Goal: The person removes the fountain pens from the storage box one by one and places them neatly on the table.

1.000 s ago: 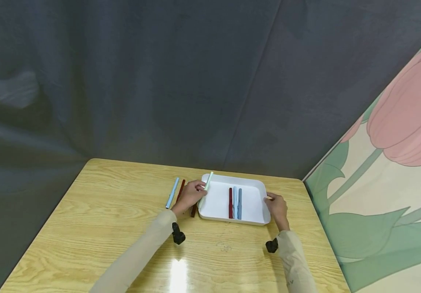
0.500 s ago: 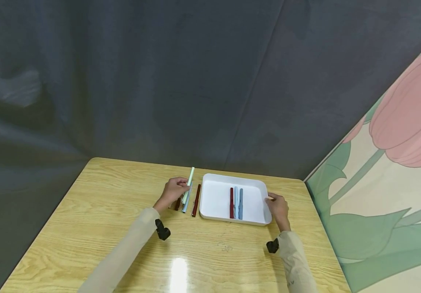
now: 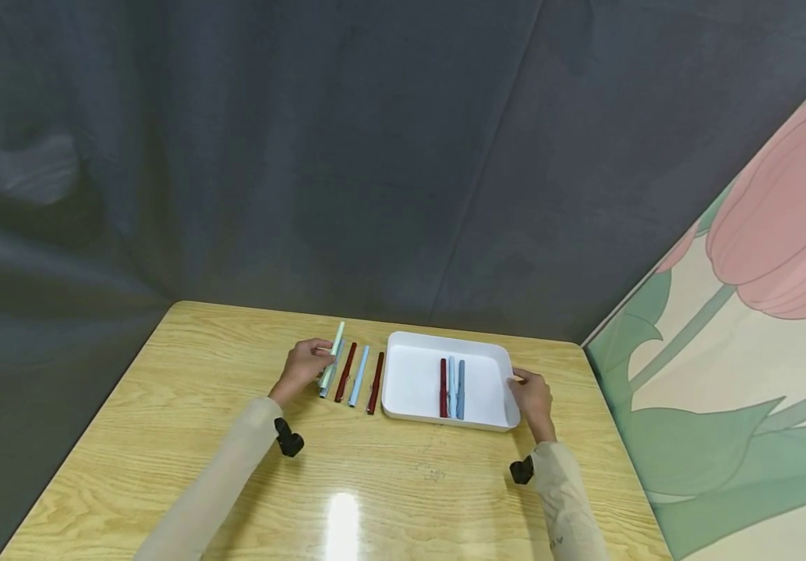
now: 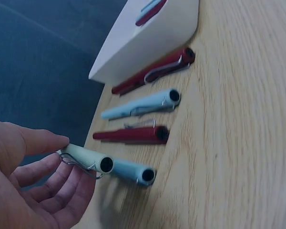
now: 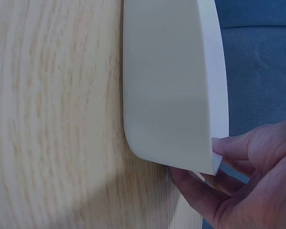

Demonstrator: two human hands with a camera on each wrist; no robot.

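My left hand pinches a pale green pen with a wire clip, holding it just above the table. Close beside and below it lies a blue pen. To its right, in a row on the table, are a dark red pen, a light blue pen and another dark red pen. A white tray stands right of the row. My right hand grips the tray's right wall, thumb inside and fingers outside. Inside lie a red pen, a light blue pen and a grey-blue pen.
The wooden table stretches in front of the tray and off to the left. A dark curtain hangs behind its far edge. At the right is a wall panel with a painted tulip.
My left hand has carried the pale green pen leftward from the tray's left edge, past the row of pens, to beside the leftmost blue one. My right hand stays on the tray.
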